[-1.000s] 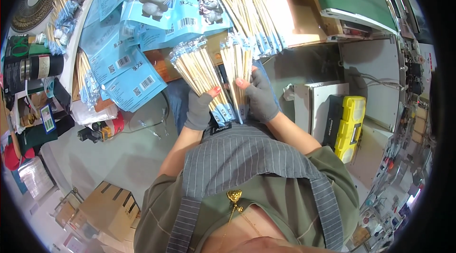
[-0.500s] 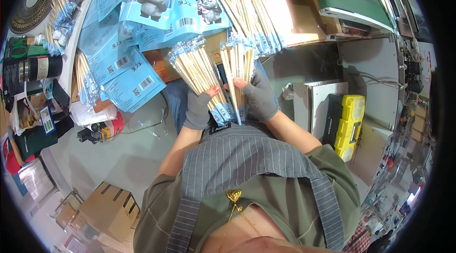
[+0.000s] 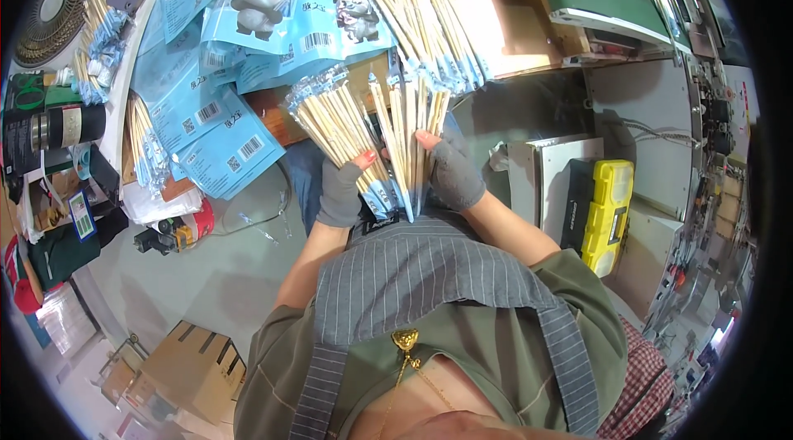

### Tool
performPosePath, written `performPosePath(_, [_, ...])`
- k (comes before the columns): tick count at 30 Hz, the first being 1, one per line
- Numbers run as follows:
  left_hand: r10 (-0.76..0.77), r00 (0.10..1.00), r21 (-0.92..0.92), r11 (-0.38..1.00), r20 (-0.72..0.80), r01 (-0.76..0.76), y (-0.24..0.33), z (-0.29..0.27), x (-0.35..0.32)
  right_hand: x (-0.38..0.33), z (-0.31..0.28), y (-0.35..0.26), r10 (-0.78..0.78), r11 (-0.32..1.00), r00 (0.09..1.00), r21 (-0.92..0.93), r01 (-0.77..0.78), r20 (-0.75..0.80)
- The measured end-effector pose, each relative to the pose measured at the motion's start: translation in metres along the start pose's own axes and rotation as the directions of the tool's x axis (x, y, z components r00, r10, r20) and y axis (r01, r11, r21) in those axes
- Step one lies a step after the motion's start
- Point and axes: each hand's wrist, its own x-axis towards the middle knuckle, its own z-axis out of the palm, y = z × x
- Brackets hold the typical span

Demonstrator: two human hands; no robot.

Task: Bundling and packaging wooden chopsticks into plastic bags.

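Note:
In front of my apron I hold two fanned bundles of pale sticks in clear wrappers with blue ends; they look like disposable chopsticks. My left hand (image 3: 339, 192), in a grey fingerless glove, is closed round the left bundle of wrapped chopsticks (image 3: 332, 119). My right hand (image 3: 457, 176), gloved alike, grips the smaller right bundle of wrapped chopsticks (image 3: 402, 118), its thumb across the front. One stick there slants lower than the others, its blue tip near my apron. Fingers behind both bundles are hidden.
Beyond my hands, a table bears blue panda-printed bags (image 3: 306, 27) and a loose pile of wrapped chopsticks (image 3: 425, 23). More blue bags (image 3: 227, 147) overhang its left edge. A yellow-and-black case (image 3: 607, 217) stands at right; a cardboard box (image 3: 190, 370) sits lower left.
My right hand has shifted slightly, and the sticks in its bundle are spread wider apart. The left hand keeps its hold. The whole view has moved a little.

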Motion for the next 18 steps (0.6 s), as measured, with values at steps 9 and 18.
performPosePath(9, [0.002, 0.999, 0.008, 1.000, -0.033, -0.002, -0.0004, 0.0014, -0.0013, -0.0020, -0.0018, 0.0017, 0.005, 0.998, 0.999, 0.068, -0.007, 0.037])
performPosePath(18, [0.010, 1.000, -0.007, 1.000, -0.025, -0.010, -0.0003, -0.0004, -0.0017, -0.0018, 0.0064, -0.0055, 0.016, 0.991, 0.999, -0.135, -0.011, 0.037])
